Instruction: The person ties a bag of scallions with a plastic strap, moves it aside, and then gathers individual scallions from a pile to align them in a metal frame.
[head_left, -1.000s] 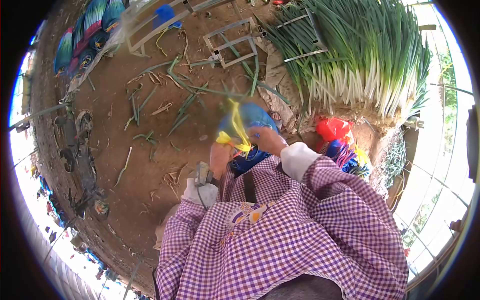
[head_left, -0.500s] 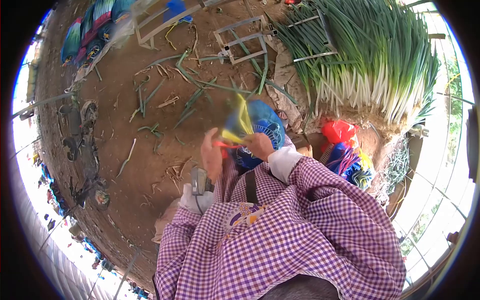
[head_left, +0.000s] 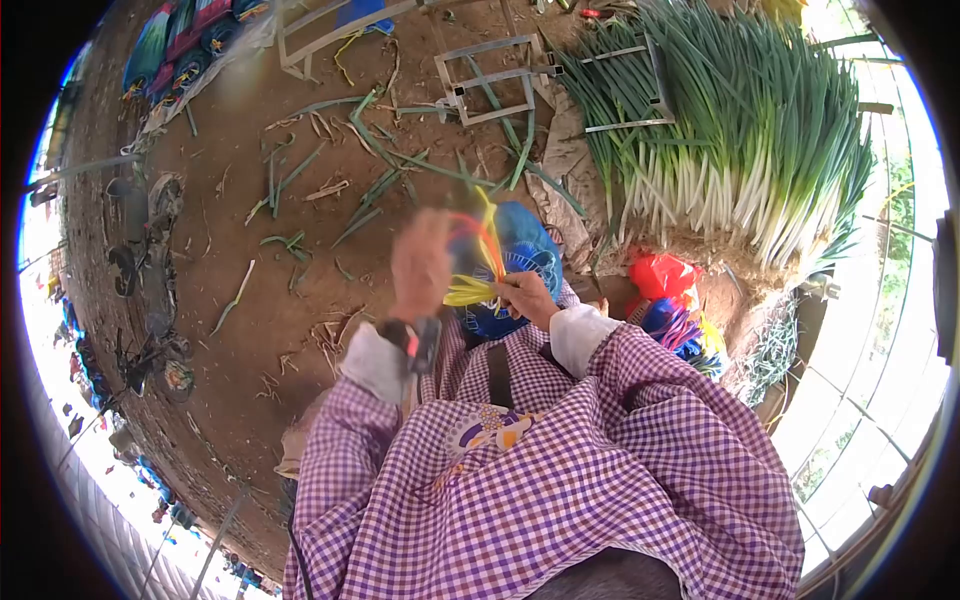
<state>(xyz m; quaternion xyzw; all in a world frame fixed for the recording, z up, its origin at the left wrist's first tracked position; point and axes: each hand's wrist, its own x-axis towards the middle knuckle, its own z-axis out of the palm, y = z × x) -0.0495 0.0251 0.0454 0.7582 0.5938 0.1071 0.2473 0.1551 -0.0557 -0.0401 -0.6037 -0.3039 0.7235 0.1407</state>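
My right hand [head_left: 528,298] pinches the gathered neck of a yellow strip-like material [head_left: 468,291], whose upper end sticks up in a thin point. A red strip [head_left: 488,240] curves from that pinch to the fingers of my left hand [head_left: 420,262]. Motion blurs the left hand, but the strip runs into its fingertips, closed on it. Just beyond my hands, close to my lap, sits a rounded blue net bundle [head_left: 530,250] with pale line markings. Whether the yellow piece joins the blue net cannot be made out.
Many long green onions [head_left: 740,140] stand stacked at the right. Beside my right knee lie a red plastic bag [head_left: 665,278] and blue bundled material [head_left: 672,325]. A metal frame [head_left: 490,80] stands ahead. Loose leaves litter the dirt floor [head_left: 230,380]. Net-wrapped bundles [head_left: 160,60] lie far left.
My left hand has risen and moved forward, drawing the red strip up from its low, level line. My right hand keeps its pinch on the yellow material. The view has shifted slightly.
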